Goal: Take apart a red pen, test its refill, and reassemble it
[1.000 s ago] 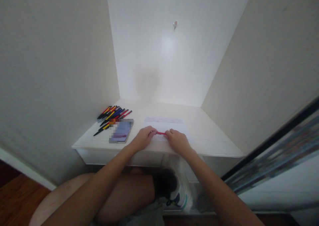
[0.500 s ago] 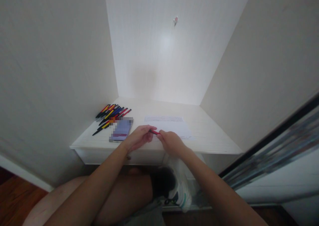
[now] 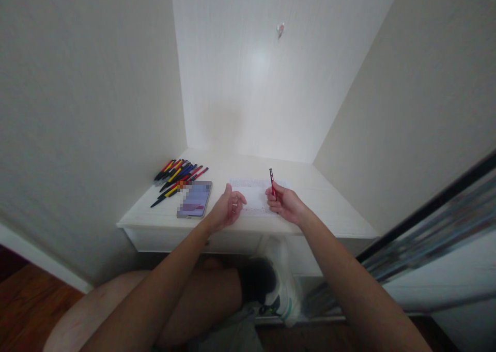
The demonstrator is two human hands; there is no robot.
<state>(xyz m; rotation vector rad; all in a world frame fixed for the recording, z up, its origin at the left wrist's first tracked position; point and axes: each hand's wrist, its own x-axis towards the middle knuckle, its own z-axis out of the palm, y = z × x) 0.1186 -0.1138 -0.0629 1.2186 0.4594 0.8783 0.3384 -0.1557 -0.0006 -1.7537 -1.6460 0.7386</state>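
Note:
Upright in the fingers of my right hand (image 3: 284,202) is a red pen (image 3: 272,180) with a dark upper end; its lower part is hidden by the fingers. My left hand (image 3: 228,207) holds nothing, its fingers loosely curled and apart, over the left edge of the paper. Beneath and between both hands lies a white sheet of paper (image 3: 256,194), with rows of small writing along its top and bottom. Left of my left hand a phone (image 3: 197,199) lies flat, its screen lit and partly pixelated.
A heap of pens (image 3: 176,176) in red, yellow, black and blue lies at the left of the white shelf (image 3: 325,207). Side panels and a back panel (image 3: 248,109) enclose it. Below the front edge are a drawer (image 3: 170,241), my leg and a white shoe (image 3: 284,295).
My hands have moved apart. The left let go of the red pen, and the right carried it rightward and turned it upright. The view has shifted slightly.

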